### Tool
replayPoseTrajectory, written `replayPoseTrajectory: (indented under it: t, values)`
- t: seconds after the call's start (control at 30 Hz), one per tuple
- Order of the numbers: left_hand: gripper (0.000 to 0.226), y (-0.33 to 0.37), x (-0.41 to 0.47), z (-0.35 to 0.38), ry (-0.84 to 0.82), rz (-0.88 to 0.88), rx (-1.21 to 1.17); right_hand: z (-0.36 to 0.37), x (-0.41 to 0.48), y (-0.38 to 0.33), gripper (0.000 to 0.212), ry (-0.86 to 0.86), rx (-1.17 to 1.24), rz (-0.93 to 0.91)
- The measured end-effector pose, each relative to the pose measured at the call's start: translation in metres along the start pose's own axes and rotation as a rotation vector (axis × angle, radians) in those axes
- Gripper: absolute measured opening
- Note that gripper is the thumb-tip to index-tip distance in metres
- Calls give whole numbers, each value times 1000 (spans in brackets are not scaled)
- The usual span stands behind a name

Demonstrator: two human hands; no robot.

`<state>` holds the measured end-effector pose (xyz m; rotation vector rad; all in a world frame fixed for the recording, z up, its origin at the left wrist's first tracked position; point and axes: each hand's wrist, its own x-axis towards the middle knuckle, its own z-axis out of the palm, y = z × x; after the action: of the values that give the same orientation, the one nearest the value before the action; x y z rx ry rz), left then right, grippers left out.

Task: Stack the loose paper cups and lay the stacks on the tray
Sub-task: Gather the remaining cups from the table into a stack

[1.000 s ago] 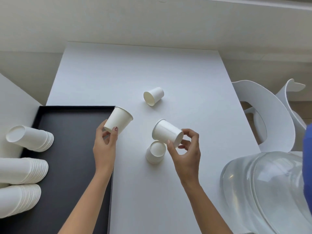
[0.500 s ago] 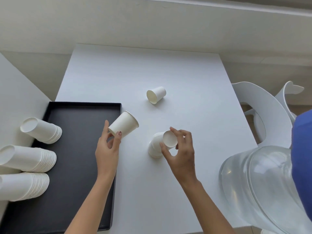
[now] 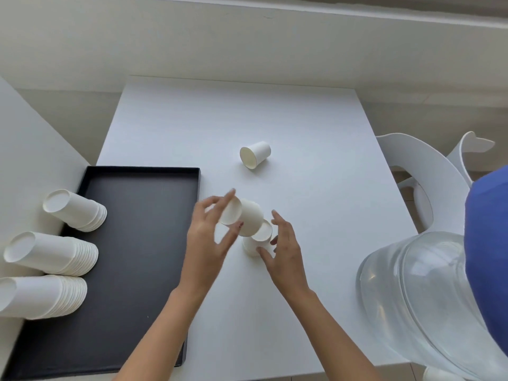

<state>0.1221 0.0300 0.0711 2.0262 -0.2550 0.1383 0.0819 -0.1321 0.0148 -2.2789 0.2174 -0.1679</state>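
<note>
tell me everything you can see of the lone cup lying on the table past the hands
The lone cup is a small, plain white paper cup lying on its side on the white table, apart from everything else. Its open mouth, edged by a thin rim, faces the camera and slightly left, and the narrower base points away to the right. The inside looks empty. Only the table touches it. The left hand and right hand hold other cups nearer the camera.
</note>
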Motion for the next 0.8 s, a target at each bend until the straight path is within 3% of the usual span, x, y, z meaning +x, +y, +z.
replayPoseTrajectory:
  t: [0.27, 0.6, 0.8]
  values:
    - [56, -8, -8, 43, -282, 85, 156, -7, -20, 14, 76, 154, 39, 143]
    - [46, -27, -6, 65, -380, -55, 193, -14, 2, 22, 59, 186, 51, 194]
    - [46, -34, -2, 66, -401, -67, 155, -14, 68, 11, 41, 200, 33, 85]
